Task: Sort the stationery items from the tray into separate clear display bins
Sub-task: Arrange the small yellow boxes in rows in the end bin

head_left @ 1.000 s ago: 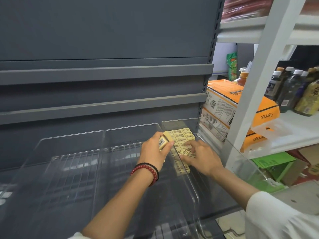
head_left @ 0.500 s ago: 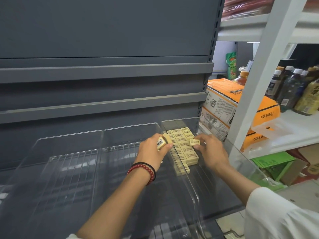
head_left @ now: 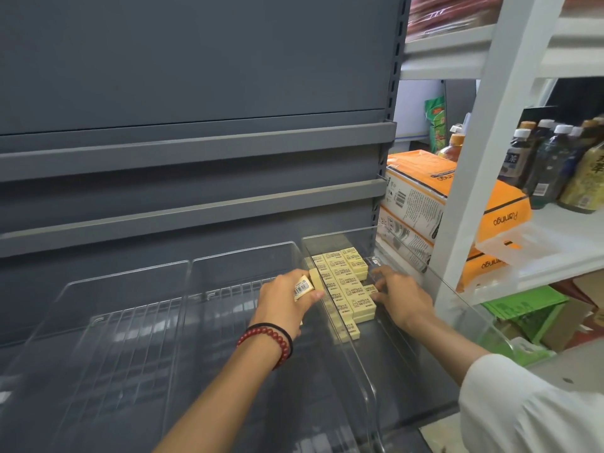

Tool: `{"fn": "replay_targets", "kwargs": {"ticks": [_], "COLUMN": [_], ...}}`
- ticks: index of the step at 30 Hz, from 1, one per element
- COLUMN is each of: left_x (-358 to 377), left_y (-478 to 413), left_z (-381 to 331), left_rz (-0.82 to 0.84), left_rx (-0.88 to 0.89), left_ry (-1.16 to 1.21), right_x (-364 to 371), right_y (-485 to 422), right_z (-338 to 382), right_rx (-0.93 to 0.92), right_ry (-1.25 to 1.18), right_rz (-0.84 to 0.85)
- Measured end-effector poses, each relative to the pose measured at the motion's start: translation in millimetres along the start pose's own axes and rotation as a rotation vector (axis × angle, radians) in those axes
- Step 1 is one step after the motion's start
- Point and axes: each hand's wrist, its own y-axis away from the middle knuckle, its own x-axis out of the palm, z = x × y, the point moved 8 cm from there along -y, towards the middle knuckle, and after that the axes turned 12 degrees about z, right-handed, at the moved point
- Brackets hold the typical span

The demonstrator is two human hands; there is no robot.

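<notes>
Three clear display bins sit side by side on a grey shelf. The right bin [head_left: 392, 354] holds a stack of yellow erasers [head_left: 346, 282] in neat rows at its back. My left hand [head_left: 281, 299] hovers over the middle bin [head_left: 228, 322] by the divider and grips a few yellow erasers [head_left: 305, 286], one showing a barcode. My right hand [head_left: 402, 295] is inside the right bin and pinches a single eraser [head_left: 369, 288] against the right side of the stack. The left bin [head_left: 114, 322] has nothing in it.
Grey shelf rails [head_left: 196, 148] run across the back panel above the bins. To the right stands a white rack post [head_left: 474, 178], with orange cartons [head_left: 421, 188], several bottles [head_left: 552, 161] and a green box [head_left: 529, 308] behind it.
My right hand took one eraser from the front of the stack and has brought it down against the stack's right side. My left hand stayed put, still holding its erasers.
</notes>
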Motion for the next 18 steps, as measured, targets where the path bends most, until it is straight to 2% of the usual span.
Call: {"fn": "replay_targets", "kwargs": {"ticks": [4,12,15,18], "left_x": [-8,-15,-15,-16], "left_y": [0,2,3,4], "left_z": [3,10,10,7], "left_rz": [-0.040,-0.066,-0.060,-0.051], "left_rx": [-0.006,-0.036,-0.023,-0.008], "left_ry": [0.021,0.003,-0.027,-0.040], "right_x": [-5,-6,-6,-17], "right_y": [1,-10,-7,5], "right_z": [0,5,4,10], "right_rx": [0.026,0.017,-0.004,-0.070], "right_ry": [0.009,0.038,-0.026,-0.104], "right_rz": [-0.081,-0.098,-0.091,-0.161]}}
